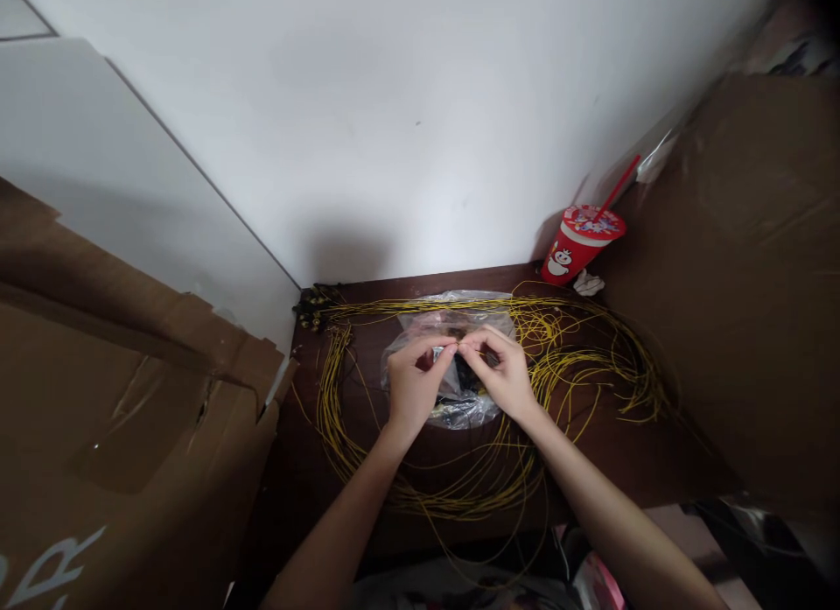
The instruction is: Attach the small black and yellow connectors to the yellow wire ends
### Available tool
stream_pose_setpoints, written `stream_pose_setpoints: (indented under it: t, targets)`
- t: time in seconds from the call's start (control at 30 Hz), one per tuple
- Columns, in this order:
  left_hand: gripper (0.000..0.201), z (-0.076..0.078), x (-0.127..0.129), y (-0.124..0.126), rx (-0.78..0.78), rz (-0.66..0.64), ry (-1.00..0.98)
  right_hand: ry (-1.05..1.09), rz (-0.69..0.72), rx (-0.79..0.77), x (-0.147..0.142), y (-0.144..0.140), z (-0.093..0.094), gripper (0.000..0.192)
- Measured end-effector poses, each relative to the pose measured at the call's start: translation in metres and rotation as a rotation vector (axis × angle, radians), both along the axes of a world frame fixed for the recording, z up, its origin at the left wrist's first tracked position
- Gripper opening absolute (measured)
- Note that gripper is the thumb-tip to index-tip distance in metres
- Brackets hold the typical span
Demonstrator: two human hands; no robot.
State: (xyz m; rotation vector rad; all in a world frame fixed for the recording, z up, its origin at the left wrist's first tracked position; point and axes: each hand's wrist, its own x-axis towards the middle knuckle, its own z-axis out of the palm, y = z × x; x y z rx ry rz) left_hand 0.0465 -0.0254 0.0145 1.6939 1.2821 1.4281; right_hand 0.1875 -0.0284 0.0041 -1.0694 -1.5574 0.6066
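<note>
My left hand and my right hand meet fingertip to fingertip above a clear plastic bag. Both pinch thumb against forefinger. Whatever sits between the fingertips is too small to make out. Dark small pieces show inside the bag, partly covered by my hands. Around it curves a loose bundle of thin yellow wires. Another bundle of yellow wires runs straight along the back of the brown table, with dark ends gathered at the left. More yellow wires bend round on the right.
A white wall rises behind the brown table. Cardboard stands close on the left, and another brown cardboard panel on the right. A red cup with a straw stands at the back right beside a crumpled tissue.
</note>
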Motion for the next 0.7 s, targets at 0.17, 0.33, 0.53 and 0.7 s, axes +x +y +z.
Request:
stream_pose_setpoints:
  t: [0.17, 0.33, 0.53, 0.7]
  targets:
    - [0.007, 0.0004, 0.0003, 0.0005, -0.017, -0.028, 0.0, -0.015, 0.009, 0.002, 0.0005, 0.0001, -0.0013, 0.012]
    - [0.007, -0.0005, 0.001, 0.0016, -0.044, -0.076, -0.026, -0.011, 0.021, -0.013, 0.0015, 0.0007, -0.0033, 0.012]
    - [0.006, -0.0036, 0.0015, 0.0036, -0.072, -0.103, -0.072, -0.012, 0.016, -0.042, 0.0011, 0.0012, -0.0055, 0.01]
    - [0.005, -0.0046, 0.0004, 0.0041, -0.068, -0.142, -0.112, -0.013, 0.067, -0.067, 0.0039, 0.0031, -0.003, 0.012]
